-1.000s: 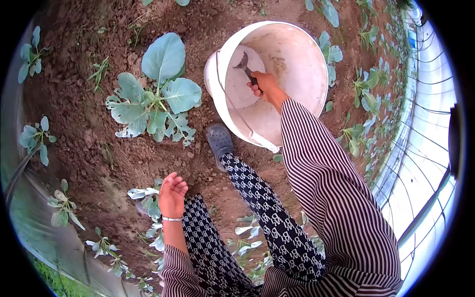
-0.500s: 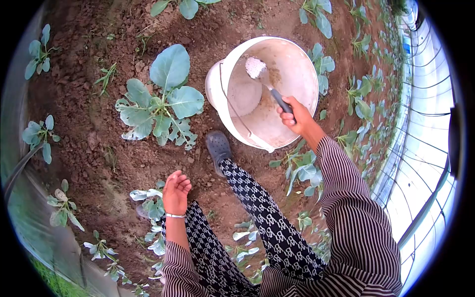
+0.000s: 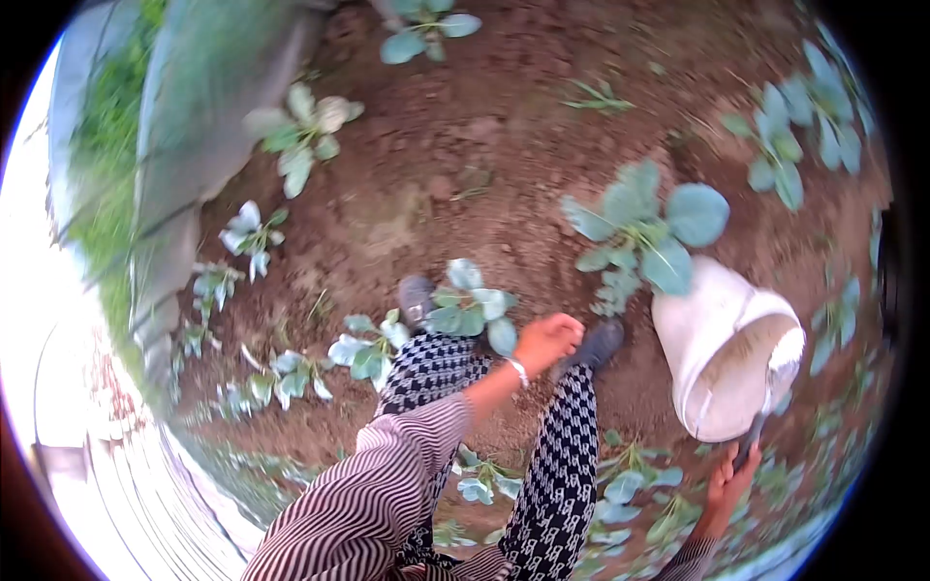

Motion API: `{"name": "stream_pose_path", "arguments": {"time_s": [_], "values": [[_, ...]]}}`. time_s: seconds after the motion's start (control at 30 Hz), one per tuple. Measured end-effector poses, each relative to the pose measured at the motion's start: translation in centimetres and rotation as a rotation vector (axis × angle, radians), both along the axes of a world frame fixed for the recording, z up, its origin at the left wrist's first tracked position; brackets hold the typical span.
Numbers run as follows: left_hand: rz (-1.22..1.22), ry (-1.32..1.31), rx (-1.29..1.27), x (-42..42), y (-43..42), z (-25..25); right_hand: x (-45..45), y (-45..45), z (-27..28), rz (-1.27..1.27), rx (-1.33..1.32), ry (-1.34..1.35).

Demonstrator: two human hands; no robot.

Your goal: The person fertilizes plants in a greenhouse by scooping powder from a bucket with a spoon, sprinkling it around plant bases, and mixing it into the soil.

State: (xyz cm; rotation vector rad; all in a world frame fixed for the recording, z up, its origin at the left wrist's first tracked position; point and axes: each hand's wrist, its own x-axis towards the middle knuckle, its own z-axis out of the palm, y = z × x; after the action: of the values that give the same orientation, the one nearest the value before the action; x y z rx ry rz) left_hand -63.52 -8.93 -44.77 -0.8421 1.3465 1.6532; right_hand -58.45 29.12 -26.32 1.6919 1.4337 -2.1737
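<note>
At the lower right, my right hand (image 3: 728, 481) is closed around the dark handle of a small hand trowel (image 3: 772, 387). Its metal blade carries a heap of whitish granules (image 3: 790, 347) in front of the mouth of a white bucket (image 3: 690, 320). That bucket lies tilted on the soil, its opening towards me. My left hand (image 3: 549, 341), a pale band at its wrist, hovers between my knees with fingers curled in and nothing visible in them. Nearest to it are a leafy seedling (image 3: 465, 302) and my right shoe (image 3: 603, 341).
A large, hole-eaten cabbage-like plant (image 3: 639, 228) grows against the bucket's far side. More young plants (image 3: 305, 136) stand in rows over the brown soil (image 3: 407, 194). Plastic sheeting (image 3: 194, 107) edges the bed at the left, with grass (image 3: 111, 184) beyond it.
My view has swung left, so the bucket now appears further right and lower. The trowel with its granules has moved from inside the bucket to its mouth. My left hand's fingers look more curled.
</note>
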Motion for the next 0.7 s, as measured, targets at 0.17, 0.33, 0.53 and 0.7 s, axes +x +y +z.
{"name": "stream_pose_path", "arguments": {"time_s": [0.17,0.33,0.53,0.7], "values": [[-0.252,0.373,-0.214,-0.2,-2.8,2.7,-6.1,-8.2,-0.1,0.354,0.001,0.019],[-0.365,0.502,-0.287,0.1,-7.1,5.2,-14.3,-21.6,-6.3,0.644,-0.195,-0.026],[-0.555,0.327,-0.304,-0.1,-13.1,7.3,-21.2,-36.6,-18.8,0.907,-0.412,-0.047],[-0.501,0.353,-0.262,-0.1,-16.6,7.6,-25.8,-49.8,-26.1,0.961,-0.476,-0.008]]}}
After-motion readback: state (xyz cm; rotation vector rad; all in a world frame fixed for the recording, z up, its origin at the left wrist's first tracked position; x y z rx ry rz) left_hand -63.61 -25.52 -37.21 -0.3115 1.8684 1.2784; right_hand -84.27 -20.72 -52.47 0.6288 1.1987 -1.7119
